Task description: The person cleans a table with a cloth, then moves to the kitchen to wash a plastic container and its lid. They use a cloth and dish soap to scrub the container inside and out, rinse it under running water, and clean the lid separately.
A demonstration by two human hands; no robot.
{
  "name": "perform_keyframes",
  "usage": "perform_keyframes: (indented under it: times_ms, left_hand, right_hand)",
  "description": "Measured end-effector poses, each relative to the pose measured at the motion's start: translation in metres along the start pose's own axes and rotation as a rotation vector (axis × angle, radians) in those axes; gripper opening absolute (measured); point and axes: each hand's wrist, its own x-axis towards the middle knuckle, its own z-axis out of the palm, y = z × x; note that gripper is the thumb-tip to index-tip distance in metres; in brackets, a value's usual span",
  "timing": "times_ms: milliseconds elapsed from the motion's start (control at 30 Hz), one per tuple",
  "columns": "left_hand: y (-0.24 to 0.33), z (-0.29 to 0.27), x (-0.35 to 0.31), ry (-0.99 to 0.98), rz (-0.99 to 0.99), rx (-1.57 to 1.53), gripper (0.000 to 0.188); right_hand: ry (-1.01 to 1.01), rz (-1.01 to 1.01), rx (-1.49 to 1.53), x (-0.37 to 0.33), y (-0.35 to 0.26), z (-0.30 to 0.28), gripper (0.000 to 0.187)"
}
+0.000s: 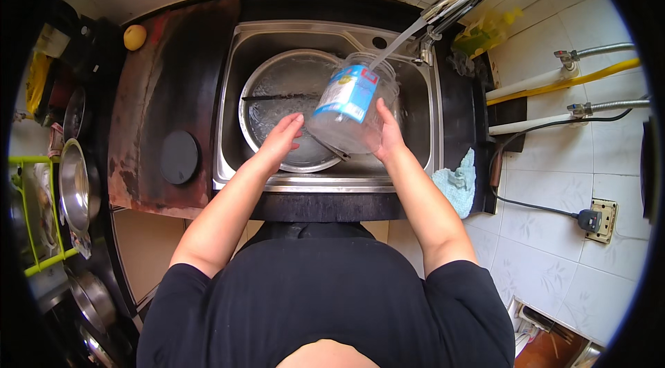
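Observation:
A clear plastic jar (331,131) with a blue and white label tilts over the sink (415,153), its mouth toward the tap (454,4). Water (400,42) runs from the spout to the jar's mouth. My right hand (388,131) grips the jar's right side, thumb in front; its other fingers are mostly hidden. To the left of the jar, my left hand (280,139) is open and empty, fingers partly bent, close to the jar's base. Below both hands, a round metal basin (244,122) holds water. Thin dark sticks show at the basin, partly hidden by the jar.
A dark-stained board (149,105) left of the sink carries a round black lid (180,157) and a yellow round fruit (135,37). A light blue cloth (457,184) hangs at the right front edge. Metal pans (75,184) stand far left. Pipes and a plugged-in cable line the right wall.

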Motion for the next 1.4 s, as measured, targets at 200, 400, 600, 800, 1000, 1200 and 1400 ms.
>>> perform_keyframes:
  times_ms: [200, 400, 600, 800, 1000, 1200, 1400]
  left_hand:
    - [0.012, 0.007, -0.005, -0.034, 0.027, -0.057, 0.059]
    - [0.019, 0.012, -0.011, -0.079, 0.05, -0.12, 0.061]
    - [0.021, 0.016, -0.015, -0.111, 0.048, -0.167, 0.06]
    - [0.012, 0.037, -0.017, 0.159, 0.315, 0.006, 0.037]
    - [0.041, 0.083, -0.051, -0.002, 0.841, 0.358, 0.024]
    - [0.012, 0.125, -0.035, -0.18, 0.427, 0.219, 0.073]
    - [0.016, 0.134, -0.024, 0.003, 0.176, -0.013, 0.096]
  right_hand:
    - [-0.09, 0.133, 0.132, -0.028, 0.018, 0.018, 0.057]
    - [-0.141, 0.171, 0.169, -0.037, 0.037, 0.015, 0.062]
    - [-0.184, 0.256, 0.112, -0.055, 0.022, 0.005, 0.062]
    - [-0.067, 0.048, 0.227, -0.069, 0.01, 0.007, 0.055]
    - [0.379, -0.578, -0.363, -0.078, 0.011, -0.003, 0.075]
    - [0.71, -1.175, -1.449, -0.087, 0.018, 0.008, 0.095]
    - [0.434, -1.124, -1.75, -0.107, 0.045, 0.015, 0.082]
